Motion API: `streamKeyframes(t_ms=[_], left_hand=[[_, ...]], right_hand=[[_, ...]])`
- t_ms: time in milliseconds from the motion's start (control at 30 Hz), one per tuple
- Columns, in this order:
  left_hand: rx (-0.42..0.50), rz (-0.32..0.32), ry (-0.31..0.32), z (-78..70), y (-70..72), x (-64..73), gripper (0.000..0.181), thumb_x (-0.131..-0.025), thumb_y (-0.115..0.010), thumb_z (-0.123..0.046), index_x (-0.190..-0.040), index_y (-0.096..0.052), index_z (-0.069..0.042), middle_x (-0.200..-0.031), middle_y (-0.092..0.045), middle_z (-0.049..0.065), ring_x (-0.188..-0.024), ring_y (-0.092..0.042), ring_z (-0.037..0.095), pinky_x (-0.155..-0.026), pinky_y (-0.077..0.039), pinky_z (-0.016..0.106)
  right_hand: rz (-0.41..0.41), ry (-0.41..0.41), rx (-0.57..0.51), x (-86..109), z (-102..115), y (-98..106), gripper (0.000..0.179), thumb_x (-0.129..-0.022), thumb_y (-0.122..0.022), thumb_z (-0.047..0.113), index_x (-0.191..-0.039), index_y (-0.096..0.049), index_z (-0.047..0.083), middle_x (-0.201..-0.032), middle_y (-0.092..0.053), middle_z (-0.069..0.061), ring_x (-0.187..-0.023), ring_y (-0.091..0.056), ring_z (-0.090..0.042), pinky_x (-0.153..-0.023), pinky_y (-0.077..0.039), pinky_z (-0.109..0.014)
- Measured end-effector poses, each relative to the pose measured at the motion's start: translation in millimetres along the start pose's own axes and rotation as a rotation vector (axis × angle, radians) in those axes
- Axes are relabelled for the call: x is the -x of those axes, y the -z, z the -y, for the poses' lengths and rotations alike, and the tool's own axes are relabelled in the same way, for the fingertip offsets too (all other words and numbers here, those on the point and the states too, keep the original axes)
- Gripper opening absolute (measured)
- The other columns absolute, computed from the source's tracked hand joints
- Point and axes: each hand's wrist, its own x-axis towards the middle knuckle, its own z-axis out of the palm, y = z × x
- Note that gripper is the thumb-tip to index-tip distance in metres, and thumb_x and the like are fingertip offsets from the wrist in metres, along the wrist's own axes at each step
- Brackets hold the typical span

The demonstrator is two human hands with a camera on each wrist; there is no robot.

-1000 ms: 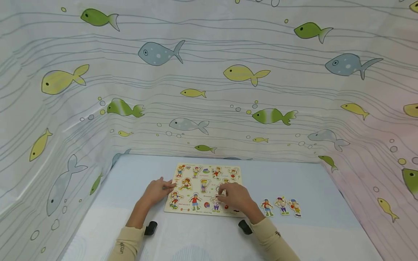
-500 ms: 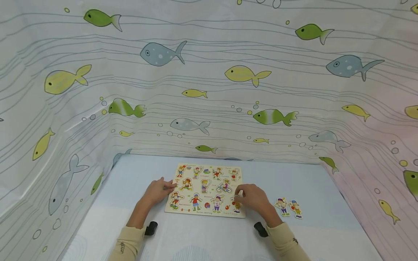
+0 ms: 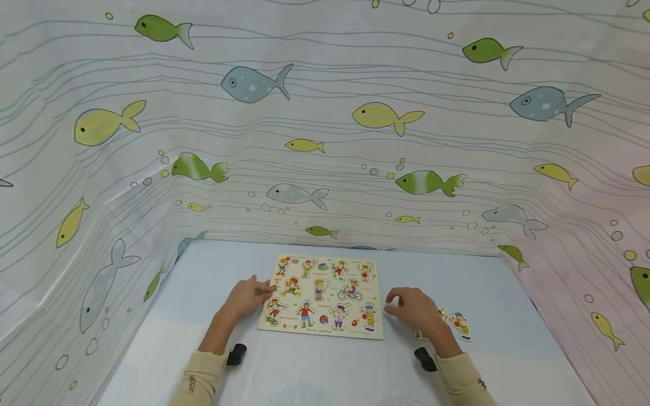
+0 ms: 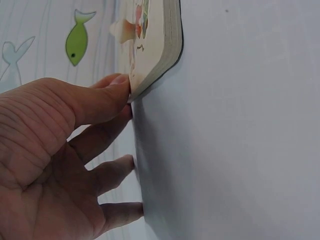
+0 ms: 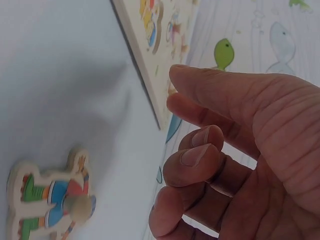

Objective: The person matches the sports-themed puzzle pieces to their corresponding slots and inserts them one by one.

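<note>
A wooden puzzle board point(image 3: 307, 293) with several sports figures set in it lies on the table in the head view. My left hand point(image 3: 246, 299) pinches its left edge between thumb and index finger; the other fingers rest on the table. My right hand point(image 3: 413, 307) hovers just right of the board, fingers loosely bent and nothing between them. Beneath and behind that hand lie loose figure pieces. A basketball-player piece point(image 3: 461, 326) shows fully, while the others are partly hidden. In the right wrist view, a loose piece with a red shirt and green boots point(image 5: 60, 200) lies near the fingers.
The light-blue table cover point(image 3: 315, 372) extends around the board. A fish-patterned sheet point(image 3: 325, 169) rises behind and at both sides. Dark camera mounts point(image 3: 425, 359) sit at both wrists.
My right hand has moved right, off the board's lower right part, uncovering the figures there, and is now over the loose pieces' left side. My left hand has stayed on the board's edge.
</note>
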Motion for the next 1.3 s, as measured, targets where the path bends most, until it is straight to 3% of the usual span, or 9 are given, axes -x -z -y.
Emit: streamKeyframes(t_ms=[767, 1300], left_hand=[[-0.006, 0.004, 0.003, -1.5, 0.2, -0.8, 0.025, -0.092, -0.070, -0.020, -0.115, -0.074, -0.013, -0.131, -0.060, 0.012, -0.136, -0.034, 0.049, -0.111, -0.025, 0.063], [-0.005, 0.001, 0.018, -0.2, -1.0, -2.1, 0.023, -0.091, -0.071, -0.019, -0.114, -0.075, -0.014, -0.130, -0.061, 0.010, -0.137, -0.033, 0.049, -0.111, -0.024, 0.063]], right_hand=[[-0.003, -0.048, -0.056, 27.0, -55, 19, 0.012, -0.082, -0.079, 0.024, -0.092, -0.072, 0.020, -0.071, -0.053, 0.001, -0.058, -0.047, -0.017, -0.047, -0.038, -0.030], [0.029, -0.056, -0.079, 35.8, -65, 19, 0.012, -0.082, -0.080, 0.023, -0.089, -0.072, 0.018, -0.071, -0.052, 0.001, -0.063, -0.046, -0.017, -0.050, -0.036, -0.031]])
